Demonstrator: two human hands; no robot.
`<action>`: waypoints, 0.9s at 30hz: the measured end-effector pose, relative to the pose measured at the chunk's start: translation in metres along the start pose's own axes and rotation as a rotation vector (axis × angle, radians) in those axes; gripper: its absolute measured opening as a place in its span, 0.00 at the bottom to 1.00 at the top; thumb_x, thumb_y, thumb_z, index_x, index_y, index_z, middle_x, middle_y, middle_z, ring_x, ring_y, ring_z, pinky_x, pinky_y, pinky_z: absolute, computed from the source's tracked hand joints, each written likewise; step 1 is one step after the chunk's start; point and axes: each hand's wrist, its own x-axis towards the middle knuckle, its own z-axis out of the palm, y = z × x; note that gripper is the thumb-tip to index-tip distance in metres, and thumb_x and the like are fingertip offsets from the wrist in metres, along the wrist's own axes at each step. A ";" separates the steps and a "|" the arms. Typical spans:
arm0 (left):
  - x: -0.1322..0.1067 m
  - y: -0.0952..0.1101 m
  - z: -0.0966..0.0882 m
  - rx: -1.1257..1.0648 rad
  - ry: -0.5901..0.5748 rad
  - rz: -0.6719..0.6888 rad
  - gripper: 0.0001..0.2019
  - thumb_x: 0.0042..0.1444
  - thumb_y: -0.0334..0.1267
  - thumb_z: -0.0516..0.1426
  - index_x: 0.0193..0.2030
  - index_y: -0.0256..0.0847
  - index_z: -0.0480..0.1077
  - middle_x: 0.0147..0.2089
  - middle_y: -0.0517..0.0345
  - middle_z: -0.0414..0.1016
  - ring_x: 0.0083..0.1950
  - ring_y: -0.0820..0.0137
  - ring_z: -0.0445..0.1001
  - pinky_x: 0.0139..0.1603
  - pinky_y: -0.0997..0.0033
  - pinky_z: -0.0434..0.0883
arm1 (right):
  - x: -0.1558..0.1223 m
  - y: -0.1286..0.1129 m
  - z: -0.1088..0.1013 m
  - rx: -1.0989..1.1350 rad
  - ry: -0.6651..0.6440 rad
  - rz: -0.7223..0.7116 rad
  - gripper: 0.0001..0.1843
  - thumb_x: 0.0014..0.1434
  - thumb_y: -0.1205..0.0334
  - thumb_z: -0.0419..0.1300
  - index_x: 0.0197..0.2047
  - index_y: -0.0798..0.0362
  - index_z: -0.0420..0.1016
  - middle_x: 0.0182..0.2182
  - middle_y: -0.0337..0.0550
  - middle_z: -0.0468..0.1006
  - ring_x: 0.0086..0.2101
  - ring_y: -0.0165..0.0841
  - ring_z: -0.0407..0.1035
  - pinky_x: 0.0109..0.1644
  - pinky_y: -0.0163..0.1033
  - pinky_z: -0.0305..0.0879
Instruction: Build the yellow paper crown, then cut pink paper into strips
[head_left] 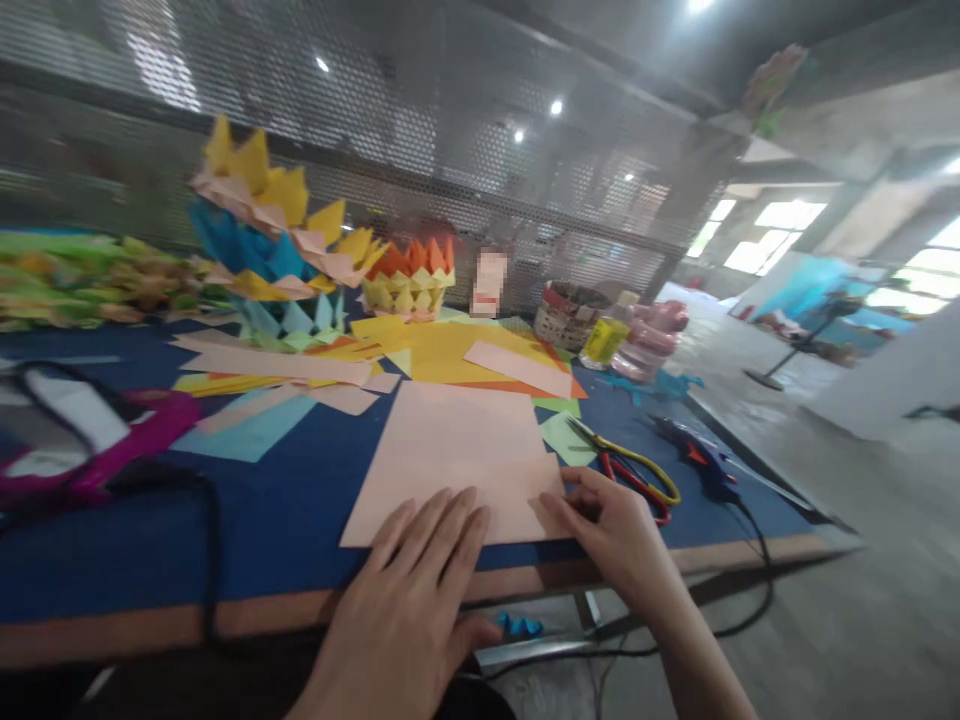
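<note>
A pale pink sheet of paper lies flat on the dark blue table top, close to its front edge. My left hand rests flat on the sheet's near left part, fingers stretched out. At the right edge of the sheet, my right hand pinches the paper between thumb and forefinger. Just right of that hand lie scissors with one yellow and one red handle, their blades over a pale green paper piece.
Yellow sheets and pink strips lie behind. Folded paper baskets stand at the back left. A magenta tool with a black cord is at left, a glue gun at right. A yellow-labelled bottle stands farther back.
</note>
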 end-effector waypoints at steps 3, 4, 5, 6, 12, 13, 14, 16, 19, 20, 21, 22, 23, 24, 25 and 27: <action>-0.003 -0.001 0.005 -0.003 0.032 0.018 0.33 0.64 0.57 0.48 0.66 0.34 0.59 0.67 0.47 0.63 0.64 0.54 0.66 0.61 0.51 0.57 | -0.001 0.000 -0.008 0.103 -0.051 0.041 0.16 0.56 0.56 0.60 0.47 0.53 0.75 0.22 0.34 0.74 0.25 0.31 0.67 0.29 0.34 0.60; -0.003 -0.002 0.007 -0.003 0.041 0.025 0.33 0.64 0.57 0.48 0.66 0.34 0.59 0.67 0.47 0.63 0.63 0.54 0.66 0.61 0.51 0.57 | -0.001 0.000 -0.010 0.121 -0.058 0.045 0.18 0.56 0.57 0.61 0.49 0.54 0.74 0.23 0.35 0.75 0.26 0.31 0.68 0.31 0.34 0.62; -0.003 -0.002 0.008 -0.003 0.050 0.034 0.33 0.64 0.56 0.49 0.66 0.33 0.59 0.67 0.46 0.63 0.63 0.54 0.66 0.61 0.51 0.56 | -0.001 0.000 -0.012 0.134 -0.062 0.048 0.19 0.55 0.58 0.62 0.50 0.54 0.73 0.24 0.35 0.76 0.27 0.31 0.69 0.33 0.35 0.63; -0.004 -0.002 0.009 0.000 0.054 0.044 0.33 0.64 0.56 0.49 0.67 0.33 0.59 0.67 0.46 0.63 0.64 0.54 0.66 0.61 0.51 0.56 | -0.002 0.001 -0.012 0.144 -0.064 0.051 0.21 0.55 0.59 0.62 0.52 0.54 0.73 0.25 0.35 0.76 0.27 0.31 0.70 0.34 0.35 0.64; -0.004 -0.005 0.009 0.021 0.064 0.076 0.34 0.61 0.58 0.51 0.66 0.33 0.60 0.66 0.45 0.64 0.63 0.53 0.67 0.61 0.51 0.56 | -0.005 0.003 -0.008 0.119 -0.034 0.056 0.23 0.55 0.59 0.63 0.54 0.51 0.71 0.27 0.35 0.78 0.28 0.31 0.69 0.34 0.35 0.62; -0.004 -0.005 0.010 0.022 0.066 0.076 0.34 0.61 0.58 0.51 0.66 0.33 0.61 0.66 0.45 0.65 0.63 0.52 0.67 0.61 0.51 0.56 | -0.006 0.003 -0.007 0.106 -0.027 0.058 0.23 0.55 0.59 0.63 0.54 0.51 0.70 0.27 0.35 0.78 0.28 0.31 0.69 0.33 0.35 0.62; -0.004 -0.005 0.010 0.021 0.065 0.075 0.35 0.61 0.58 0.51 0.65 0.33 0.61 0.66 0.45 0.65 0.63 0.52 0.67 0.61 0.51 0.56 | -0.007 0.002 -0.006 0.091 -0.021 0.060 0.23 0.55 0.60 0.62 0.55 0.50 0.70 0.27 0.34 0.78 0.28 0.30 0.69 0.34 0.35 0.62; -0.005 -0.005 0.011 0.021 0.064 0.074 0.35 0.61 0.58 0.51 0.65 0.32 0.61 0.66 0.44 0.65 0.63 0.52 0.67 0.61 0.51 0.55 | -0.008 0.000 -0.006 0.056 -0.010 0.061 0.22 0.56 0.60 0.62 0.55 0.49 0.70 0.27 0.33 0.78 0.27 0.30 0.68 0.33 0.35 0.61; -0.007 -0.004 0.012 0.030 0.057 0.079 0.35 0.62 0.58 0.50 0.66 0.32 0.60 0.67 0.44 0.64 0.63 0.52 0.66 0.62 0.50 0.54 | -0.012 -0.001 -0.005 -0.005 0.008 0.045 0.22 0.56 0.62 0.62 0.55 0.48 0.71 0.27 0.32 0.77 0.26 0.29 0.67 0.33 0.35 0.60; -0.008 -0.004 0.012 0.036 0.050 0.081 0.35 0.62 0.58 0.50 0.66 0.32 0.60 0.67 0.44 0.63 0.64 0.52 0.65 0.62 0.50 0.54 | -0.013 -0.001 -0.005 -0.027 0.017 0.036 0.22 0.56 0.62 0.61 0.55 0.48 0.71 0.27 0.31 0.76 0.26 0.28 0.66 0.33 0.35 0.60; -0.009 -0.003 0.012 0.043 0.044 0.084 0.36 0.62 0.59 0.50 0.67 0.32 0.59 0.67 0.44 0.62 0.64 0.52 0.65 0.62 0.50 0.54 | -0.014 -0.001 -0.004 -0.047 0.025 0.025 0.22 0.56 0.63 0.61 0.55 0.48 0.71 0.27 0.31 0.76 0.26 0.28 0.65 0.33 0.35 0.60; -0.009 -0.003 0.012 0.050 0.041 0.084 0.36 0.62 0.60 0.49 0.67 0.32 0.59 0.68 0.43 0.62 0.64 0.52 0.65 0.62 0.49 0.54 | -0.015 -0.001 -0.004 -0.063 0.031 0.014 0.22 0.56 0.63 0.62 0.55 0.48 0.71 0.27 0.31 0.75 0.26 0.28 0.65 0.34 0.35 0.60; -0.009 -0.003 0.013 0.055 0.044 0.085 0.36 0.62 0.60 0.49 0.67 0.32 0.59 0.68 0.43 0.62 0.64 0.51 0.65 0.62 0.49 0.54 | -0.016 0.000 -0.003 -0.076 0.038 0.003 0.22 0.56 0.63 0.62 0.55 0.48 0.71 0.27 0.31 0.74 0.26 0.28 0.64 0.34 0.35 0.60; -0.009 -0.003 0.013 0.058 0.048 0.085 0.36 0.62 0.60 0.49 0.67 0.32 0.59 0.68 0.43 0.62 0.64 0.51 0.65 0.62 0.49 0.54 | -0.017 0.000 -0.002 -0.085 0.040 -0.008 0.22 0.56 0.63 0.62 0.55 0.48 0.71 0.27 0.32 0.74 0.26 0.28 0.64 0.34 0.35 0.60; -0.009 -0.003 0.013 0.060 0.052 0.084 0.36 0.62 0.59 0.49 0.67 0.32 0.59 0.67 0.43 0.62 0.64 0.51 0.65 0.62 0.49 0.54 | -0.017 0.001 -0.002 -0.091 0.042 -0.017 0.22 0.57 0.63 0.62 0.55 0.48 0.71 0.27 0.31 0.74 0.26 0.28 0.64 0.34 0.35 0.61; -0.009 -0.004 0.013 0.059 0.058 0.089 0.35 0.63 0.58 0.49 0.66 0.32 0.60 0.67 0.43 0.63 0.64 0.51 0.65 0.62 0.49 0.54 | -0.017 0.003 -0.001 -0.101 0.047 -0.030 0.21 0.57 0.64 0.62 0.55 0.47 0.71 0.27 0.31 0.74 0.26 0.28 0.64 0.33 0.35 0.61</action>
